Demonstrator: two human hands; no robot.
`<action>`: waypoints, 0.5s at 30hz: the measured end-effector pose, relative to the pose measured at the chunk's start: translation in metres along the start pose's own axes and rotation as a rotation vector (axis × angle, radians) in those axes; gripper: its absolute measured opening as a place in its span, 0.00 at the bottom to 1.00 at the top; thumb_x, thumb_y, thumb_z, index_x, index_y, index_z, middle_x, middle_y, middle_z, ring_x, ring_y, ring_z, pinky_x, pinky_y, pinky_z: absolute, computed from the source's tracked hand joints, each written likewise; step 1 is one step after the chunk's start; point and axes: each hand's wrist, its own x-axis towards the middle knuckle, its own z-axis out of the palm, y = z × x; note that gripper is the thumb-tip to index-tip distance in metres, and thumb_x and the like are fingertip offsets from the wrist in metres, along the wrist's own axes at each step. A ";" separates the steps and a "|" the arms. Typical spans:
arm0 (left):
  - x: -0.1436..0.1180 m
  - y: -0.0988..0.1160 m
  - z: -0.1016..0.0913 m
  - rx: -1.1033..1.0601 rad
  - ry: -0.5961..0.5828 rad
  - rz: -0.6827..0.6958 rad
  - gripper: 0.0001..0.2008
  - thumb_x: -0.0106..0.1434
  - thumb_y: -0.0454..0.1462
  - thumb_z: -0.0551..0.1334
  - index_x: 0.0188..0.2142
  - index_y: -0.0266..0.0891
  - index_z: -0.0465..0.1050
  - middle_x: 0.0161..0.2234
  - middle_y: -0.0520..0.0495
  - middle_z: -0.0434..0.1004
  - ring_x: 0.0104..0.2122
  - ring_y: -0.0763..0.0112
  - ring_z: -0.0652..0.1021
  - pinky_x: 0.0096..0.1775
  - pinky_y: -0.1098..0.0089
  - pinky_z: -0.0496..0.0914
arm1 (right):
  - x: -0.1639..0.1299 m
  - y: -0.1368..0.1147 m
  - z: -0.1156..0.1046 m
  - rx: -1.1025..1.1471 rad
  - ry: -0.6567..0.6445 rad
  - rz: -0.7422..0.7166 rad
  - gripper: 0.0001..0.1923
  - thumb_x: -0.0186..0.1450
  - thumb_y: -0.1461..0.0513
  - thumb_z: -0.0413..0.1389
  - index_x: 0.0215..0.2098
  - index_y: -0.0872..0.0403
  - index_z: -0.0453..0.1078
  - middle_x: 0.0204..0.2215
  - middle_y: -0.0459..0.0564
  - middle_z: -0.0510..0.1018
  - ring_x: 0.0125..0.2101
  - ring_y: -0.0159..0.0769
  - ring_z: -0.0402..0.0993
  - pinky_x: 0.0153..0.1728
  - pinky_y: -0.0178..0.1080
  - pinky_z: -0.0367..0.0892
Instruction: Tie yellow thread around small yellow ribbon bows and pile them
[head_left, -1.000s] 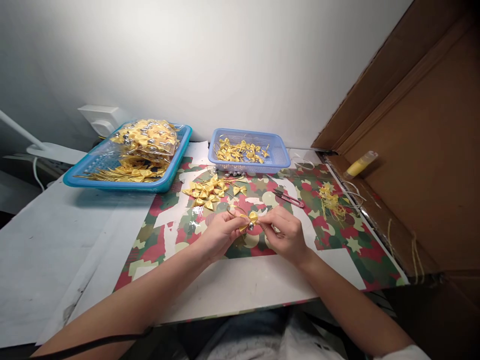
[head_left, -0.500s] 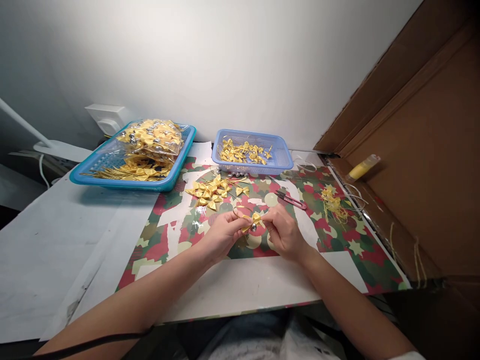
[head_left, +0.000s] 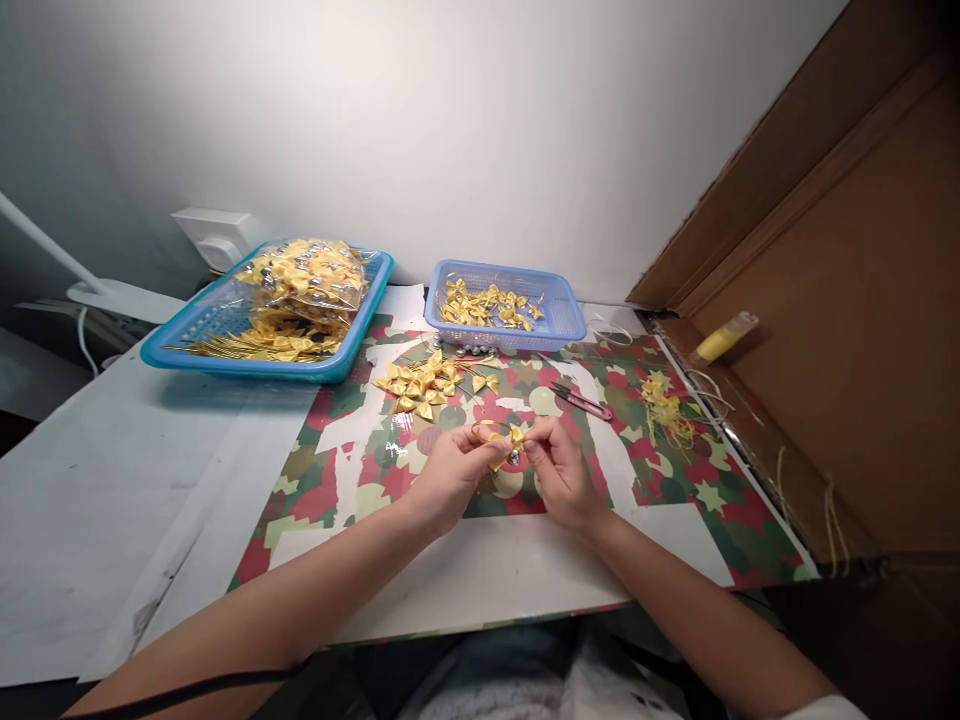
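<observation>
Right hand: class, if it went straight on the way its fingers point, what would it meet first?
The right hand would likely meet the yellow bow at its fingertips first, then perhaps the left hand; depth is unclear.

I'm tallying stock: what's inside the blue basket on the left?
A clear plastic bag of beaded yellow bows, above loose bows with gold ties. Whatever lies directly beneath them is covered.

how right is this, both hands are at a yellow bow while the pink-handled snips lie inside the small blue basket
Not quite: the pink-handled snips are not inside the small blue basket but on the patterned sheet, nearer the person, as the head view shows. The left hand and right hand are at a yellow bow.
</observation>
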 end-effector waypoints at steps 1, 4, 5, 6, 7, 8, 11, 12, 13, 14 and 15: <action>0.000 -0.001 0.000 0.004 -0.001 0.005 0.17 0.41 0.40 0.73 0.19 0.36 0.65 0.18 0.56 0.66 0.21 0.79 0.66 0.25 0.75 0.60 | -0.001 0.001 0.001 0.026 0.001 0.019 0.10 0.71 0.59 0.44 0.31 0.51 0.58 0.23 0.42 0.60 0.24 0.31 0.58 0.25 0.34 0.57; -0.001 -0.002 0.000 0.007 -0.009 0.013 0.17 0.42 0.40 0.72 0.19 0.37 0.64 0.18 0.56 0.65 0.20 0.79 0.65 0.25 0.75 0.59 | -0.002 0.002 0.004 0.091 0.000 0.056 0.11 0.71 0.57 0.45 0.31 0.51 0.58 0.23 0.42 0.60 0.23 0.30 0.57 0.25 0.34 0.58; -0.001 -0.002 0.000 0.009 -0.011 0.012 0.17 0.42 0.40 0.72 0.19 0.37 0.64 0.18 0.56 0.65 0.20 0.79 0.65 0.25 0.75 0.59 | -0.002 0.002 0.005 0.109 0.002 0.062 0.11 0.71 0.57 0.45 0.31 0.51 0.58 0.23 0.42 0.60 0.23 0.30 0.57 0.25 0.34 0.58; -0.001 -0.003 0.000 0.012 -0.013 0.011 0.17 0.43 0.40 0.72 0.19 0.37 0.64 0.18 0.56 0.65 0.20 0.79 0.65 0.25 0.75 0.58 | -0.002 0.001 0.005 0.124 0.007 0.065 0.11 0.71 0.56 0.45 0.31 0.51 0.58 0.23 0.42 0.60 0.23 0.30 0.57 0.25 0.34 0.58; -0.001 -0.003 -0.001 0.016 -0.014 0.008 0.16 0.43 0.40 0.72 0.20 0.37 0.64 0.18 0.56 0.65 0.20 0.79 0.65 0.25 0.75 0.58 | -0.002 0.001 0.005 0.137 0.012 0.070 0.11 0.71 0.56 0.46 0.31 0.51 0.58 0.23 0.42 0.60 0.23 0.30 0.57 0.25 0.34 0.58; -0.001 -0.003 -0.001 0.017 -0.014 0.006 0.16 0.44 0.40 0.72 0.20 0.37 0.65 0.18 0.56 0.66 0.20 0.79 0.65 0.25 0.75 0.58 | -0.002 0.001 0.006 0.146 0.016 0.078 0.11 0.71 0.56 0.46 0.31 0.51 0.58 0.23 0.42 0.60 0.23 0.30 0.57 0.25 0.34 0.58; 0.000 -0.004 -0.002 0.012 -0.022 -0.013 0.16 0.44 0.39 0.72 0.20 0.37 0.65 0.18 0.56 0.66 0.20 0.79 0.66 0.25 0.74 0.58 | -0.004 0.002 0.007 0.157 0.017 0.110 0.12 0.70 0.55 0.46 0.31 0.51 0.58 0.23 0.42 0.61 0.23 0.30 0.57 0.25 0.33 0.59; 0.000 -0.005 -0.002 0.009 -0.028 -0.024 0.16 0.44 0.39 0.72 0.20 0.37 0.64 0.18 0.56 0.66 0.20 0.79 0.66 0.25 0.74 0.58 | -0.004 0.002 0.007 0.161 0.014 0.118 0.12 0.70 0.55 0.46 0.31 0.51 0.58 0.23 0.42 0.62 0.24 0.30 0.58 0.25 0.33 0.59; 0.000 -0.006 -0.003 0.004 -0.034 -0.034 0.16 0.44 0.39 0.72 0.20 0.37 0.64 0.18 0.55 0.66 0.20 0.79 0.66 0.25 0.74 0.58 | -0.005 0.002 0.008 0.166 0.009 0.126 0.12 0.70 0.55 0.46 0.31 0.51 0.58 0.24 0.43 0.62 0.24 0.30 0.59 0.25 0.33 0.60; 0.001 -0.006 -0.003 -0.002 -0.039 -0.044 0.16 0.44 0.39 0.72 0.20 0.37 0.64 0.18 0.55 0.66 0.20 0.78 0.66 0.26 0.74 0.59 | -0.006 0.003 0.009 0.172 0.004 0.131 0.12 0.70 0.54 0.47 0.31 0.51 0.59 0.24 0.43 0.63 0.24 0.29 0.59 0.26 0.33 0.60; 0.001 -0.007 -0.003 -0.010 -0.041 -0.050 0.17 0.43 0.39 0.72 0.20 0.37 0.64 0.18 0.55 0.67 0.21 0.78 0.66 0.26 0.74 0.59 | -0.006 0.003 0.009 0.181 0.001 0.138 0.13 0.70 0.54 0.47 0.31 0.51 0.59 0.24 0.43 0.63 0.24 0.29 0.60 0.26 0.33 0.61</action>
